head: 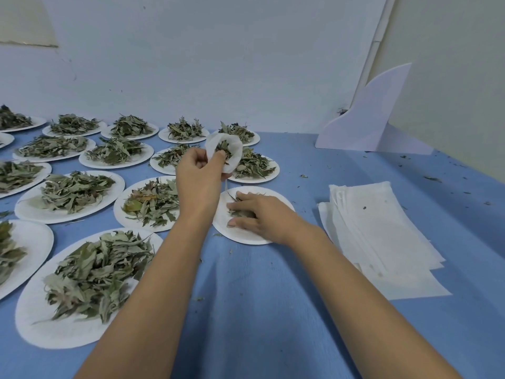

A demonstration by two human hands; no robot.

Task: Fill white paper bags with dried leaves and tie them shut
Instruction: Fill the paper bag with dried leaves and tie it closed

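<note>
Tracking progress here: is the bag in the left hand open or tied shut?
Open. The left hand holds the white bag with its mouth spread wide, leaves visible inside.

We are looking at what seems a small packing workroom: white paper plates heaped with dried leaves are sitting in rows on a blue-covered surface, a stack of white paper bags is lying alongside, and plain pale walls are closing it in.
</note>
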